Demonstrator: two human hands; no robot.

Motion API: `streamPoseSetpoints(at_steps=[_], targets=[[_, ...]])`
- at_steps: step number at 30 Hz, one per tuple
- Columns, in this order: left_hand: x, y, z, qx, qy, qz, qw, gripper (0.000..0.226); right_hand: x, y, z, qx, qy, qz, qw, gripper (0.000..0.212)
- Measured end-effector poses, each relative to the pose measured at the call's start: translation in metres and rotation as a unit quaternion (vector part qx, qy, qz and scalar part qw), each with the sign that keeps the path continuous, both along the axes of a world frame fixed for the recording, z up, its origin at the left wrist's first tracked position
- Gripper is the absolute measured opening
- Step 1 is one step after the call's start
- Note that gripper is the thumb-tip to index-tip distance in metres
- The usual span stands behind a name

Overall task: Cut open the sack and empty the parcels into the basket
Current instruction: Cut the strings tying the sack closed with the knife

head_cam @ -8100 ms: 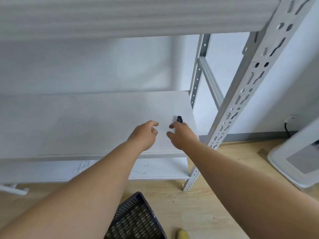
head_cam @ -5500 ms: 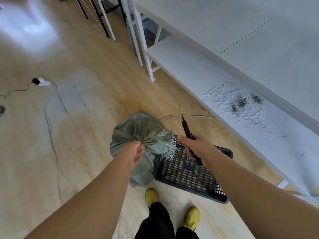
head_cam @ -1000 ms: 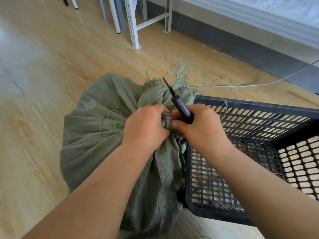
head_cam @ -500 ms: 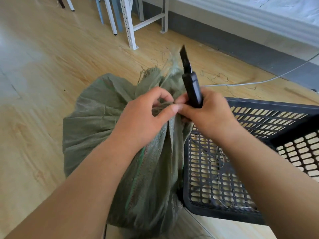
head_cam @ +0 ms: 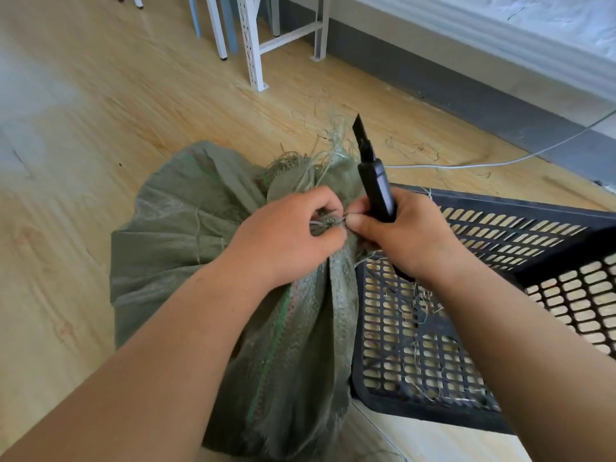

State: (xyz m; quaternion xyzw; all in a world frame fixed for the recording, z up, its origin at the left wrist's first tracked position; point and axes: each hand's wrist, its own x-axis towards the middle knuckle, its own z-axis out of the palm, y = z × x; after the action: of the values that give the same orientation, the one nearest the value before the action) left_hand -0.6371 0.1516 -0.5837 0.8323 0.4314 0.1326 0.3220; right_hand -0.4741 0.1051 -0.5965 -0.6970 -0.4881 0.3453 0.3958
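Sack (head_cam: 206, 248) stands on the floor, touching the black basket (head_cam: 520, 228). I see the left hand (head_cam: 283, 241) gripping its tied neck; the right hand (head_cam: 410, 235) holds the knife (head_cam: 376, 185), blade up, and pinches the string.

sack (head_cam: 186, 241) on floor (head_cam: 83, 135), left of and touching basket (head_cam: 500, 235) | both hands at sack's tied neck | knife (head_cam: 375, 185) upright above it | cable (head_cam: 483, 163), shelf legs (head_cam: 253, 45) far | parcels probably inside, unseen

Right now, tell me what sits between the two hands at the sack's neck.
In the head view, the tie string around the sack neck lies between the left hand and right hand.
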Motion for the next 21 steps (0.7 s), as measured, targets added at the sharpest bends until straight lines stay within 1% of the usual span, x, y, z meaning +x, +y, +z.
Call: streamPoseSetpoints(at_steps=[2,4,6,9,11,13,16,17,18,20,21], targets=[[0.001,-0.001,-0.003,-0.002,-0.032,0.024,0.999,0.012,-0.001,0.001,-0.001,-0.003,0.021,-0.002,1.0,0.012],[0.003,-0.003,-0.005,0.003,-0.04,0.044,0.998,0.011,-0.002,0.003,0.0,0.01,0.004,0.001,1.0,0.015],[0.003,-0.001,-0.005,-0.008,-0.033,0.06,0.998,0.008,-0.004,0.005,-0.001,0.026,-0.019,0.001,0.999,0.019],[-0.004,0.004,-0.003,-0.055,0.0,0.049,0.997,0.01,-0.006,0.003,-0.001,0.036,-0.056,0.013,0.998,0.024],[-0.006,0.006,-0.004,-0.065,0.003,0.045,0.997,0.01,-0.008,0.002,-0.002,0.034,-0.068,0.023,0.997,0.025],[-0.003,0.004,-0.007,-0.053,-0.024,0.064,0.996,0.008,-0.01,0.002,-0.001,0.029,-0.061,0.023,0.997,0.023],[0.003,0.003,-0.013,-0.063,-0.091,0.112,0.988,0.007,-0.007,-0.002,0.006,0.029,-0.025,0.007,0.999,0.009],[0.003,0.004,-0.014,-0.07,-0.107,0.125,0.984,0.007,-0.005,-0.004,0.009,0.027,-0.029,0.003,0.999,0.011],[0.003,0.005,-0.016,-0.075,-0.119,0.137,0.98,0.008,-0.003,-0.008,0.011,0.017,-0.039,0.002,0.999,0.017],[0.002,0.008,-0.019,-0.081,-0.136,0.155,0.975,0.008,-0.002,-0.015,0.013,-0.029,-0.053,0.01,0.998,0.032],[0.002,0.009,-0.02,-0.082,-0.141,0.158,0.974,0.008,-0.003,-0.019,0.013,-0.06,-0.046,0.013,0.997,0.041]])
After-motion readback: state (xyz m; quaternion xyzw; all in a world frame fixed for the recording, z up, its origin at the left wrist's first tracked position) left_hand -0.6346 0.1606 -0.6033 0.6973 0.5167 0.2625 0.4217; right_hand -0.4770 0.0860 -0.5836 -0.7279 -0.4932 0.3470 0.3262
